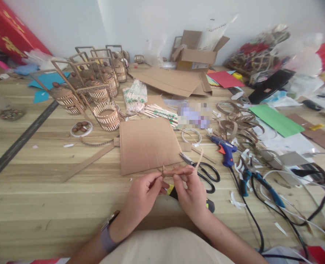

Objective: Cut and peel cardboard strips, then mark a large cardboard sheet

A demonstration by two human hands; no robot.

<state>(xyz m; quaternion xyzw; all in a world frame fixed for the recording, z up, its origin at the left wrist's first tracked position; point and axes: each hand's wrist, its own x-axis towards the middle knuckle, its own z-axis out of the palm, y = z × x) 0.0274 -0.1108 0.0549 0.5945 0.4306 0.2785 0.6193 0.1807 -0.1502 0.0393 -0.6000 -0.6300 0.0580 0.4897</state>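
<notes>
My left hand (143, 194) and my right hand (190, 194) meet just beyond the table's near edge, in front of a square cardboard piece (150, 145). Both are closed in a pinch on one thin tan strip (199, 158), whose free end curves up past my right fingers. A short, dark bit of it sticks up at my left fingertips. Black-handled scissors (209, 172) lie just beyond my right hand. Partly hidden beneath that hand is a black-and-yellow tool (210, 205), its kind unclear.
To the right lie a blue hot glue gun (226, 148), blue-handled pliers (269, 190), cables, paper scraps and coiled strips (233, 123). Small bamboo baskets (107, 116) with tall handles stand at back left, near a dish of brown balls (81, 128). An open carton (196, 57) sits against the wall.
</notes>
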